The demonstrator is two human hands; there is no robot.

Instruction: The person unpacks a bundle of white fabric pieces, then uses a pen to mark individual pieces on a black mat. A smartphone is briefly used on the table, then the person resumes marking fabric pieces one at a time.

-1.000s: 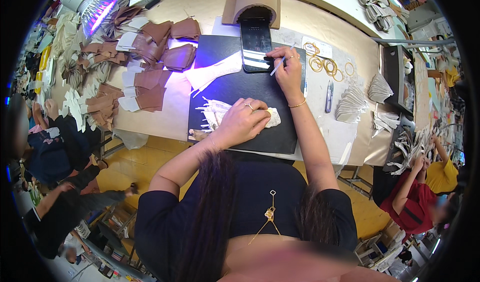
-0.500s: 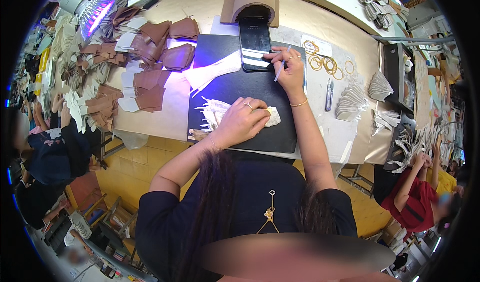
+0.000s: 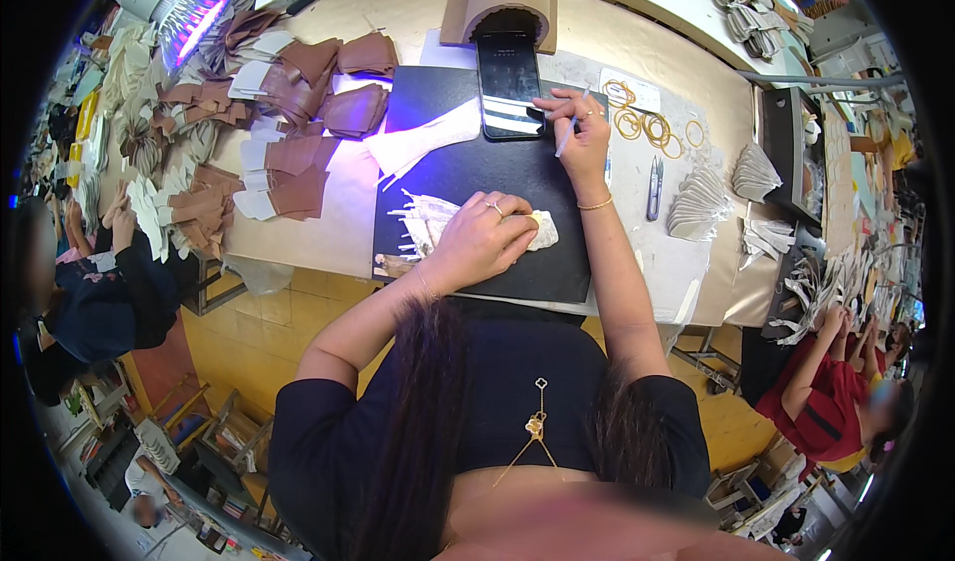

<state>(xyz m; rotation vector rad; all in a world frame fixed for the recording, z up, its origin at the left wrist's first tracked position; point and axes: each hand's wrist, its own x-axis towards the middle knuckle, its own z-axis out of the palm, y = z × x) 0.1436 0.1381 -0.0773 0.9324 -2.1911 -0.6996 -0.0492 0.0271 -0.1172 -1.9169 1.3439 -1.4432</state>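
Note:
My left hand [image 3: 484, 233] is closed over a bundle of off-white cut pieces [image 3: 426, 221] with narrow strips fanning out to the left. A small yellowish bit shows by its fingertips; what it is, I cannot make out. The bundle lies on a black mat [image 3: 537, 188]. My right hand [image 3: 585, 143] grips a slim, pale pen-like stick [image 3: 565, 140], its fingers at the lower right edge of a dark-screened phone [image 3: 509, 79]. That phone leans against a brown half-round stand [image 3: 497, 4]. Another flat white piece [image 3: 428, 143] lies at the mat's left.
Brown and white cut pieces [image 3: 298, 178] are piled at the left under a lit lamp [image 3: 194, 29]. Yellow rubber bands [image 3: 652, 128], small snips [image 3: 656, 188] and fanned pale stacks [image 3: 699, 206] lie at the right. Other people work on both sides.
My right hand has shifted slightly, and the stick in it has tilted and moved a little to the right. My left hand stays put on the bundle.

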